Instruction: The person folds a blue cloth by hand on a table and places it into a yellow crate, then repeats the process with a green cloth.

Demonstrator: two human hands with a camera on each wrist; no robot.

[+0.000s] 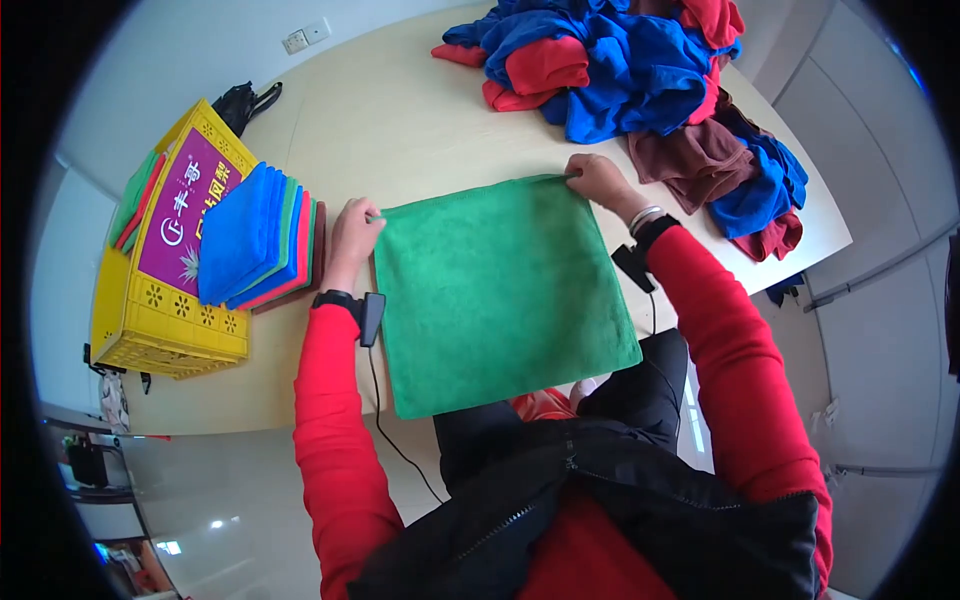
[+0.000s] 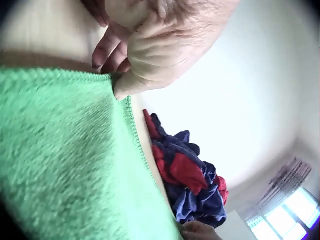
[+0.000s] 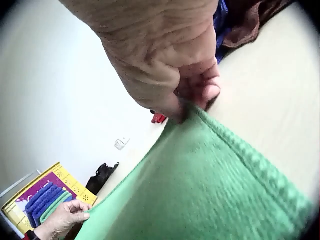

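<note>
Green cloth (image 1: 505,295), one: left hand (image 1: 353,232) pinching its ten-o'clock corner between thumb and fingers, right hand (image 1: 602,186) its one-o'clock corner likewise, presumably to hold it spread.

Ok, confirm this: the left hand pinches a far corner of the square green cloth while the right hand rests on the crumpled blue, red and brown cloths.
The right hand isn't on the crumpled blue, red and brown cloths; the right wrist view shows it pinching the other far corner of the square green cloth. The left hand is as you say.
</note>
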